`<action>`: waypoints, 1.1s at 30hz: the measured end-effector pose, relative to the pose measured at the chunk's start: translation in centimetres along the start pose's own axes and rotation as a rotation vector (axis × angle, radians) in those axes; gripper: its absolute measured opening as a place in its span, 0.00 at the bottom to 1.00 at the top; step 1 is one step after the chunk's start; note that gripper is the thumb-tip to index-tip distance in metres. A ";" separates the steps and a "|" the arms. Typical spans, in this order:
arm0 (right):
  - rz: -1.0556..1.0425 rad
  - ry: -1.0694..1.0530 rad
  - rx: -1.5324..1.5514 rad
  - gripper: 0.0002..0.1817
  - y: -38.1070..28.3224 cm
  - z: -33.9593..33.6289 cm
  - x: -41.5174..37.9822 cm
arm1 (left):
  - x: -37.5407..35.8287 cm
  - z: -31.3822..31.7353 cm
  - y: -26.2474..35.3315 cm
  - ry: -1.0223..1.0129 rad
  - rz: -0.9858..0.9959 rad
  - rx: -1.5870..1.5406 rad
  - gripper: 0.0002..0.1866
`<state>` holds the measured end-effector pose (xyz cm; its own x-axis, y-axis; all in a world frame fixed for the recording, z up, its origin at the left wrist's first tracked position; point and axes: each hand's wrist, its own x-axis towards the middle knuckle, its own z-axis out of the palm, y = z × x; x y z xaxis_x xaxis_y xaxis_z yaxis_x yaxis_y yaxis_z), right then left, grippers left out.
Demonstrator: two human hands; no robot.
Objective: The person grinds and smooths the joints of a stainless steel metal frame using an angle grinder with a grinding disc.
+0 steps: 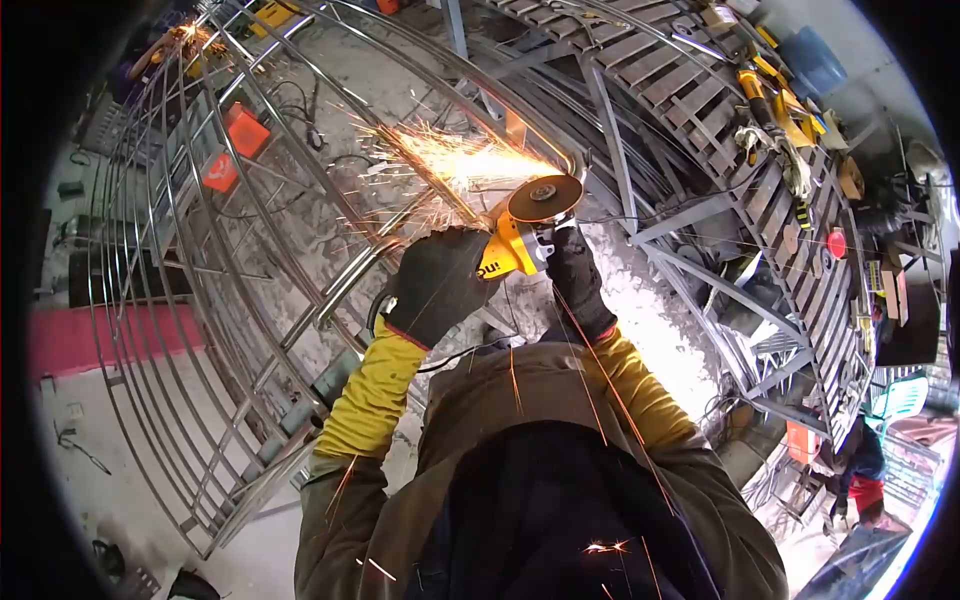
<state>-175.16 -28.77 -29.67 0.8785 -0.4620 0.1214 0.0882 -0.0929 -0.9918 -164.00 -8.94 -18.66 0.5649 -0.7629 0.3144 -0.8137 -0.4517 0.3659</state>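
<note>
A yellow angle grinder [508, 250] is held out ahead of my body, its brown disc [545, 198] facing up. My left hand [440, 282], in a dark glove, is closed around the grinder's body. On the other side, my right hand [580, 278], also gloved, is closed at the grinder's head; its fingers are partly hidden. The disc's far edge is at the bent end of a metal tube frame [540, 135]. Bright sparks [470, 160] stream from there toward the left, hiding part of the tubing.
A large curved rack of metal bars [215, 340] spans the left. On the right stands a slatted metal bench [720, 120] bearing tools. Orange boxes [245, 130] lie behind the bars. Another person [865, 470] is at the lower right; more sparks [190, 38] fly at the far left.
</note>
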 end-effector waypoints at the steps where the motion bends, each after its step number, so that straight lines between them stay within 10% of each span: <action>1: 0.047 -0.001 0.019 0.18 -1.3 0.1 0.1 | 0.2 -0.2 0.2 -0.027 -0.026 0.031 0.21; 12: 0.328 0.017 0.199 0.25 -0.5 0.0 0.2 | 0.3 -0.4 0.4 0.043 0.020 0.032 0.28; 33: 0.018 -0.146 0.334 0.31 -0.4 0.1 -0.5 | -0.2 -2.8 1.6 -0.029 -0.110 0.030 0.21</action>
<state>-175.58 -28.46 -29.34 0.9368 -0.3282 0.1210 0.1998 0.2182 -0.9552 -165.05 -8.23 -15.64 0.6470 -0.7208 0.2486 -0.7511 -0.5463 0.3706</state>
